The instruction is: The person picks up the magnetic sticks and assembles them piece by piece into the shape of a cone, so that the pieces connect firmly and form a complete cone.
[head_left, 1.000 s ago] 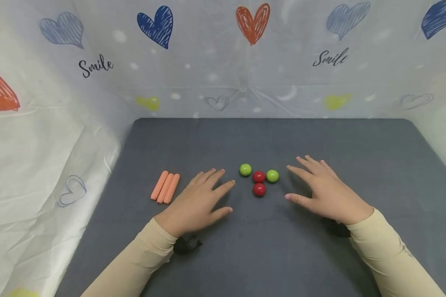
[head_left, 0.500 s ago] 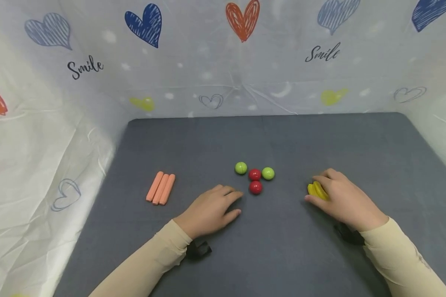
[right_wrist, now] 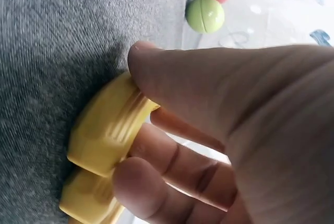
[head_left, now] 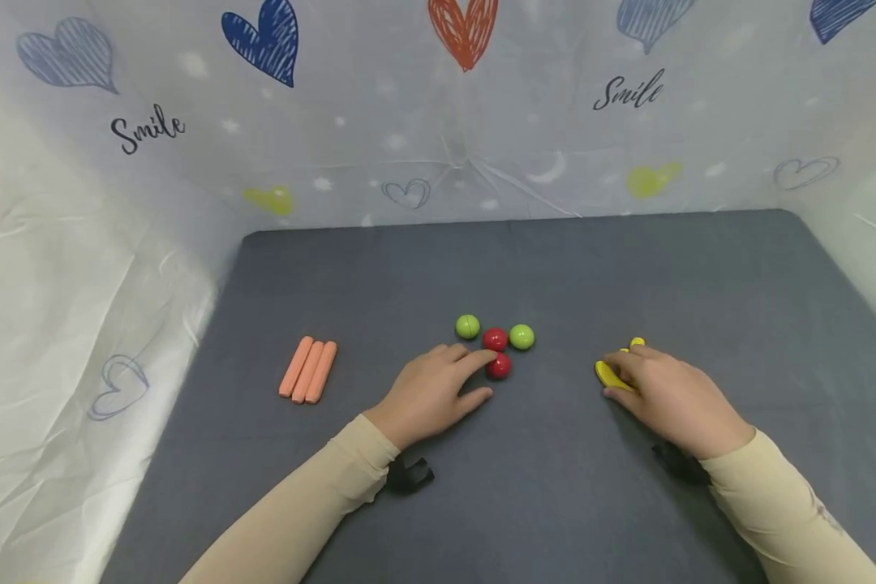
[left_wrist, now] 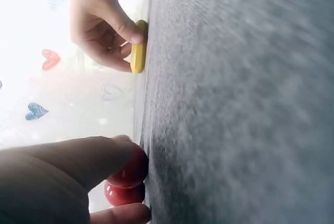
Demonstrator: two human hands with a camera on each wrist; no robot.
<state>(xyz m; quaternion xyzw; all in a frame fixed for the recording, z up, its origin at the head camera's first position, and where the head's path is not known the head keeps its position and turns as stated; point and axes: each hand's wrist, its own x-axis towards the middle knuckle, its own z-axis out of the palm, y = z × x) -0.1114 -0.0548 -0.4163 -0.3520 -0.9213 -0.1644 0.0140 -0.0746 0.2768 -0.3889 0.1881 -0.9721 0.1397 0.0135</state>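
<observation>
My right hand (head_left: 675, 401) grips yellow toy bananas (head_left: 610, 375) low at the table, on the right. In the right wrist view the thumb lies on the end of one banana (right_wrist: 107, 127), with a second banana (right_wrist: 88, 198) beside it and fingers along their side. How many lie under the palm is hidden. My left hand (head_left: 431, 393) hovers at mid-table, its index fingertip over the nearer red ball (head_left: 500, 367); whether it touches cannot be told. Thumb and index stay apart. Another red ball (head_left: 495, 339) sits behind, between two green balls (head_left: 468, 327).
Three orange-pink sticks (head_left: 307, 370) lie side by side on the left of the dark grey table (head_left: 380, 276). White sheeting (head_left: 336, 146) printed with hearts encloses the back and sides. A black wrist camera (head_left: 409, 474) hangs under the left wrist.
The right hand went from spread fingers to gripping the yellow toy bananas, which now lie lower and more spread. The left hand moved right, toward the nearer red ball. The head view shifted slightly.
</observation>
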